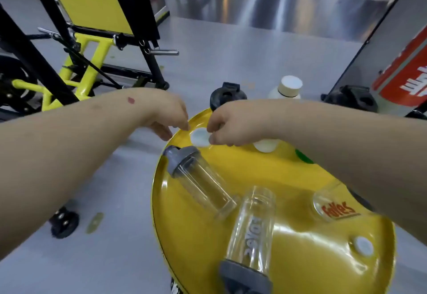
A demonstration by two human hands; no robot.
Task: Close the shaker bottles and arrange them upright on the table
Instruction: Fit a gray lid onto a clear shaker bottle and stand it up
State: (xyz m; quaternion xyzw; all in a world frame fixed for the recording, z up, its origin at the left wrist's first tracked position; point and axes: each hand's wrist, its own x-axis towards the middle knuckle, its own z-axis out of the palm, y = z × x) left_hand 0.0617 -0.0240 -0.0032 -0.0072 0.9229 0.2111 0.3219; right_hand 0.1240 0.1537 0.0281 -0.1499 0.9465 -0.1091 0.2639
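Two clear shaker bottles lie on their sides on the round yellow table top (pixel 300 259). One (pixel 203 183) points its grey lid toward the far left rim; the other (pixel 251 231) has its grey lid at the near edge. A third clear bottle with orange lettering (pixel 332 206) is partly hidden under my right forearm. A white round cap (pixel 199 137) rests near the far rim. My right hand (pixel 231 125) pinches its right edge with the fingertips. My left hand (pixel 171 116) hovers at its left edge, fingers curled and apart, one tip touching the rim.
A white rounded object (pixel 265 146) sits under my right wrist. A black-lidded bottle (pixel 227 96) and a white bottle (pixel 288 90) stand beyond the far rim. A white plug (pixel 364 246) sits in the table top. A yellow-black gym machine (pixel 92 39) stands at left.
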